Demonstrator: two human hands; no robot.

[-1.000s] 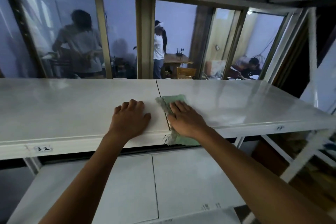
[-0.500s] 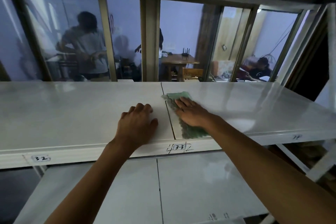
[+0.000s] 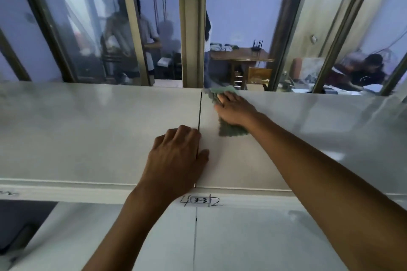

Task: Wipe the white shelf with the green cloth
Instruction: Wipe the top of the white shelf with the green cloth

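Observation:
The white shelf [image 3: 88, 134] spans the whole view, split by a dark seam near the middle. The green cloth [image 3: 231, 131] lies flat on the right panel, reaching to the shelf's far edge. My right hand [image 3: 234, 109] presses down on the cloth, palm flat, fingers pointing away from me and covering its middle. My left hand [image 3: 178, 160] rests flat on the shelf across the seam, near the front edge, holding nothing.
A lower white shelf [image 3: 253, 237] sits below, under a front lip marked with a label [image 3: 200, 201]. Window frames [image 3: 191, 28] rise right behind the shelf's far edge. Behind the glass are people, a wooden table [image 3: 240, 55] and a chair.
My right hand has pushed the cloth away from me, from the front edge to the shelf's far edge. My left hand has stayed planted near the seam.

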